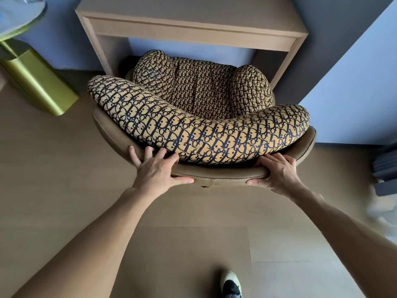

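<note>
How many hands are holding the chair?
2. The left hand grips the chair at the left of its tan back rim; the right hand grips the right. No others show.

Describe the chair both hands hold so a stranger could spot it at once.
Find the light wooden desk at the blue wall; the chair stands before it, seat partly under the top. The left hand and right hand grip its tan rim. Its beige cushions with a dark letter pattern set it apart from the plain green-gold side table.
</note>
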Tool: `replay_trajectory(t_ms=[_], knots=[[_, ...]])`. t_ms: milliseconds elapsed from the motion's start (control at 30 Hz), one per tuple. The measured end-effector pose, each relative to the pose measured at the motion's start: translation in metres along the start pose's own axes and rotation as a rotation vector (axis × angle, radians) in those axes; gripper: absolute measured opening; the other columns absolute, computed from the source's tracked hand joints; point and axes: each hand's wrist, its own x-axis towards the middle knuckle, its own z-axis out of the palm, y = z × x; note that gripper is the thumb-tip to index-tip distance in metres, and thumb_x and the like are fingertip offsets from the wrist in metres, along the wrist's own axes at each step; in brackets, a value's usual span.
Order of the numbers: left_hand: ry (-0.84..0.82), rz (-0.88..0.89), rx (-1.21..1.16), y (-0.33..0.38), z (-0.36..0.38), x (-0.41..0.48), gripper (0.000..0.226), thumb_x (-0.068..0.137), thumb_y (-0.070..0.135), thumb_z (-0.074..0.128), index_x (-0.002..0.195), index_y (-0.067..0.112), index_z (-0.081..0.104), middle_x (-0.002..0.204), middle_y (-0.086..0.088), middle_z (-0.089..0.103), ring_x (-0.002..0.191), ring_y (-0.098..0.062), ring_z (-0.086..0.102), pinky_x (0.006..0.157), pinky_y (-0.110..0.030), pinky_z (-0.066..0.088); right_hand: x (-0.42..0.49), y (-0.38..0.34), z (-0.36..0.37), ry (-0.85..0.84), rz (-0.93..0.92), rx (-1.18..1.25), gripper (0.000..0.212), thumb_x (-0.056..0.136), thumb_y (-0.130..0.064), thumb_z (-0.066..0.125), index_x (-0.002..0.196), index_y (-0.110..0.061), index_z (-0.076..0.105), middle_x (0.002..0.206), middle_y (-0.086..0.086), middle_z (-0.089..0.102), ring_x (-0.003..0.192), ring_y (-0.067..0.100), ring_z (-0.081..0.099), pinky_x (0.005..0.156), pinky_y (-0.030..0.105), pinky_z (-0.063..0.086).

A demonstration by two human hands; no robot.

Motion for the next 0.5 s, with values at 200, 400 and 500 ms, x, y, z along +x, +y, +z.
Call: replay_trajectory(t_ms=[200,400,500], knots=[[0.033,-0.031,-0.009,0.019,0.002,0.033,0.096,0.054,0.102,0.022,0.105,0.034,0.065,0.104,0.002,0.059,0.115,-0.033,0.043,0.109,-0.076,0.005,0.033,0.034,-0.004,-0.036,-0.019,0.016,0.078,0.061,-0.091,0.046,0.092,-0.023,0.068,0.089,-0.010,0.066,0.095,0.026,0.057,0.092,0.045,0.033],[0.043,-0.048,-0.023,0.027,0.004,0.067,0.094,0.054,0.103,0.024,0.105,0.035,0.065,0.106,0.003,0.061,0.116,-0.032,0.043,0.109,-0.076,0.005,0.065,0.058,-0.007,-0.055,-0.037,0.036,0.081,0.061,-0.093,0.043,0.095,-0.024,0.068,0.091,-0.010,0.066,0.097,0.025,0.056,0.095,0.047,0.033],[0.031,-0.063,-0.026,0.025,0.003,0.088,0.091,0.053,0.103,0.026,0.106,0.038,0.062,0.111,0.005,0.060,0.118,-0.030,0.041,0.109,-0.075,0.003,0.083,0.068,-0.005,-0.018,-0.056,0.048,0.085,0.062,-0.096,0.038,0.093,-0.023,0.068,0.089,-0.009,0.066,0.094,0.026,0.057,0.092,0.046,0.033]])
